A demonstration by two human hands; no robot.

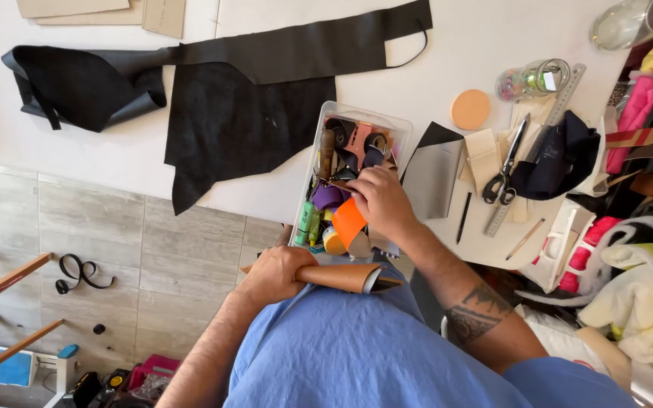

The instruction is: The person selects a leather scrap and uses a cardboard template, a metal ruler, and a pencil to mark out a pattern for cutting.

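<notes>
A clear plastic box (404,125) sits at the white table's near edge, filled with several small items: a purple piece, green tubes, leather scraps and wooden-handled tools. My right hand (382,202) reaches into the box, its fingers curled among the contents beside an orange scrap (348,221). My left hand (275,273) is closed around a rolled tan piece of leather (341,277), held against my body just below the box.
Black leather pieces (228,113) are spread over the table (447,45) to the left. Right of the box lie a grey piece (432,177), scissors (504,175), a metal ruler (561,106), a round orange pad (470,109), glass jars and piled fabric. A black strap (78,272) lies on the tiled floor.
</notes>
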